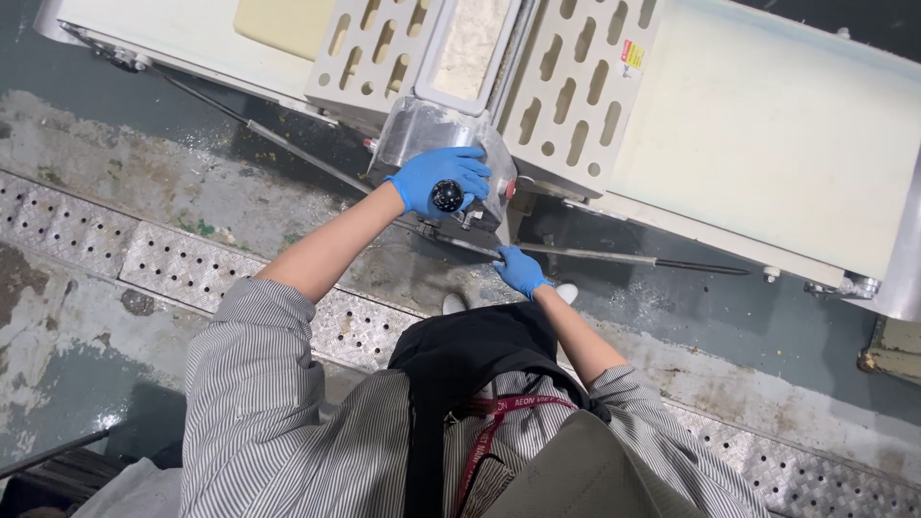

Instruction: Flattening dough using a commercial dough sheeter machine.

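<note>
A worker in a striped shirt and dark apron stands at a dough sheeter (767, 125), seen from a head-worn camera looking straight down. The left hand (436, 177), in a blue glove, is wrapped around a lever topped by a black ball knob (447, 196) at centre frame, against the machine's floured metal housing (422, 129); that grip looks closed on the handle just behind the knob. The right hand (521, 270), also gloved in blue, sits lower, just right of centre, with its fingers curled on a long thin metal rod (614, 257) that runs toward the right of the frame.

Working these controls well probably calls for a firm wrist on the lever, a steady hold on the rod, and sleeves kept away from the slotted safety guards (576, 86) at upper centre.

A pale sheet of dough (278, 24) at the upper left is cut off by the frame edge. What lies between the two guards is too floured to identify. The lever's pivot is hidden under the left hand, and the worker's feet are mostly blocked by the apron. A perforated metal floor grate (153, 254) crosses the wet concrete floor.
</note>
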